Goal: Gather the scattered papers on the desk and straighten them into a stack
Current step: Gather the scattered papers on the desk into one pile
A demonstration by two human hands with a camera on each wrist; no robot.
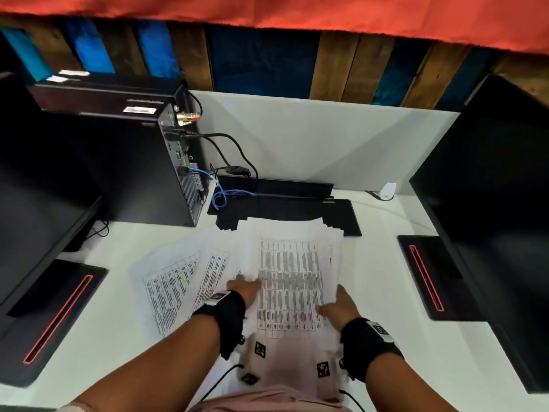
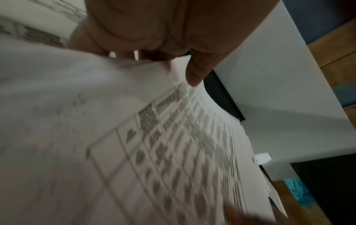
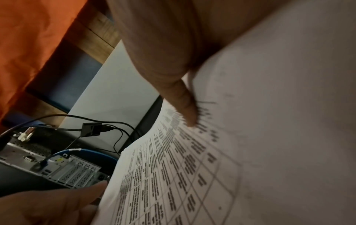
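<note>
The right hand held the right edge of the gathered papers — thumb on the printed top sheet, its fingers hidden beneath in the wrist view. The left hand lay at the bundle's left edge with its fingers curled over the sheets, pinching them. The bundle sat in the lower centre of the head frame, its far end overlapping a black keyboard. Two loose sheets fanned out to its left, flat on the white surface. A black computer tower stood at upper left — cables trailing from its back — and a dark monitor filled the right.
</note>
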